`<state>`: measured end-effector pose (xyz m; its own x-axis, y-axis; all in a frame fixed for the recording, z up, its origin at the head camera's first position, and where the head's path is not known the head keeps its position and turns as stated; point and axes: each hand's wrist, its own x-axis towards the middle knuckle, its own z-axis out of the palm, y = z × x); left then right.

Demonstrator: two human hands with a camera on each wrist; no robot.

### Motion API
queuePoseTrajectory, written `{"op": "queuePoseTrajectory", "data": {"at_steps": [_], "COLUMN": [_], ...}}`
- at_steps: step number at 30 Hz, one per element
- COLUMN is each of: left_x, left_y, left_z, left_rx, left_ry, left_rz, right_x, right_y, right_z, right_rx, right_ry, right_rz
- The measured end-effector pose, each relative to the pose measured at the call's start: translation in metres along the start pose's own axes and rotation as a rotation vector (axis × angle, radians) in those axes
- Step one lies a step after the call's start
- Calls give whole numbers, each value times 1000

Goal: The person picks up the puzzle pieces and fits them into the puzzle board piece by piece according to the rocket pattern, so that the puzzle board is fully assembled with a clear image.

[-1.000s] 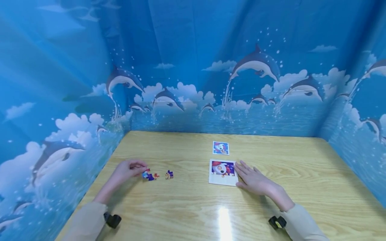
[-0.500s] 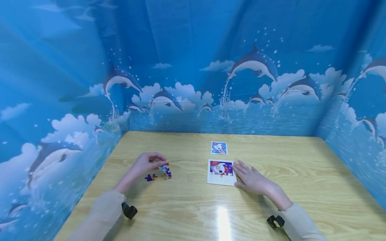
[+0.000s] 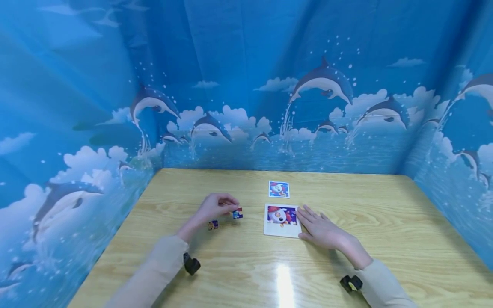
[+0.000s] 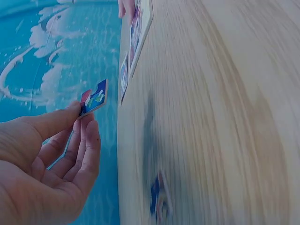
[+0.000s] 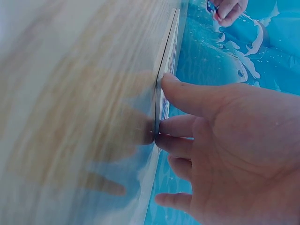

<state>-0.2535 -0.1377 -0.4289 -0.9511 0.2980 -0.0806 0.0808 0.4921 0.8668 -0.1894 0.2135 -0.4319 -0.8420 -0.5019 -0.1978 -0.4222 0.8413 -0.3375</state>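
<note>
My left hand (image 3: 215,208) pinches a jigsaw puzzle piece (image 3: 237,213), blue with red, between thumb and fingers above the table. In the left wrist view the held piece (image 4: 95,98) is tilted, clear of the tabletop. Another puzzle piece (image 3: 213,225), purple and orange, lies on the table beside the left forearm. My right hand (image 3: 321,231) rests at the right edge of a white-framed puzzle board (image 3: 282,231), its fingers extended and touching the frame. The board's upper part carries a red, white and purple picture; a pale strip shows along its lower part.
A small square picture card (image 3: 279,189) with a similar picture lies behind the board. The wooden table (image 3: 366,201) is backed by a blue dolphin-print curtain (image 3: 246,85). Black wrist cameras sit on both forearms.
My left hand has picked up the blue and red puzzle piece and carried it right, toward the board. The forearm now covers where other pieces lay. My right hand stays at the board's edge.
</note>
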Motion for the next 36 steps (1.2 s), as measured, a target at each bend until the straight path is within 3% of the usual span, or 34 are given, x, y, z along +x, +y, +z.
{"op": "queuePoseTrajectory", "data": {"at_steps": [14,22,28,36], "left_x": [23,29,31,32], "left_y": [16,19,20,21], "left_z": [53,82,95,100], "left_rx": [-29,-77,-1,136], "left_ry": [-87,-124,-133,-116], "left_rz": [87,66,73,78], "right_x": [2,3,3,3], "right_y": [1,0,0,0], "right_z": [1,2,2,1], "right_rx": [-18,-22,-18,-9], "right_ry": [-2,-1,-9,-9], "right_rz": [8,10,17,21]}}
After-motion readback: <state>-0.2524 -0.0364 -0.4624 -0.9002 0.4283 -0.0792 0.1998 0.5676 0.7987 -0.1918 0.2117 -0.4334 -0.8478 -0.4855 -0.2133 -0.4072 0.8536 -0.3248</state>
